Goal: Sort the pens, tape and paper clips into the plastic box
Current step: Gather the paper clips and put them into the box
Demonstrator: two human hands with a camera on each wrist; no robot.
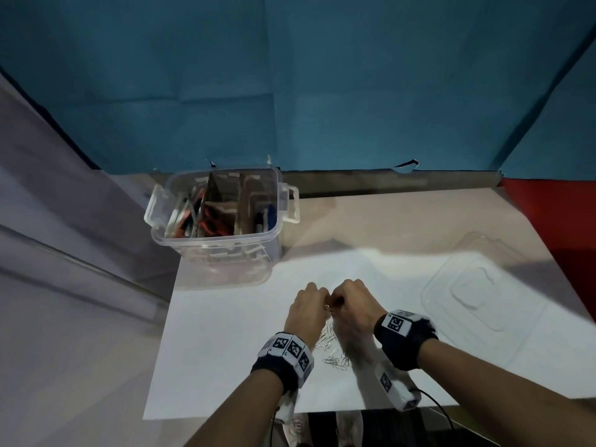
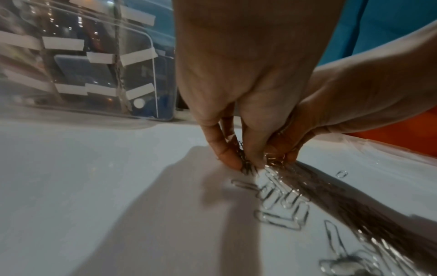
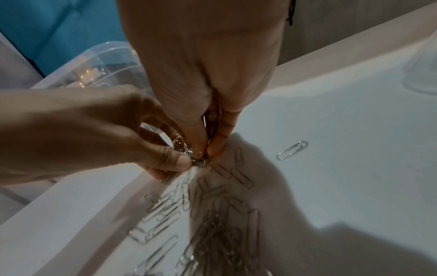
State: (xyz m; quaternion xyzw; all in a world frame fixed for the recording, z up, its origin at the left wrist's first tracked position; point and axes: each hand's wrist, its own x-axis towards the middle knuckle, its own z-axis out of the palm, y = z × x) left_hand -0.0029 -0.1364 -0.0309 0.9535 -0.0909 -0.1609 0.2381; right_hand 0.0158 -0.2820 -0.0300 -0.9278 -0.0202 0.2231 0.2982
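Observation:
Silver paper clips lie scattered on a white sheet near the table's front edge. Both hands meet just above the pile. My left hand pinches a small bunch of clips between thumb and fingers. My right hand pinches another bunch right beside it, fingertips almost touching the left hand. More clips spread below the hands, and one lone clip lies off to the right. The clear plastic box stands at the back left with pens in its divided compartments.
The box's clear lid lies flat on the table at the right. A blue cloth backdrop hangs behind the table. The table's near edge runs just below my wrists. A red surface borders the far right.

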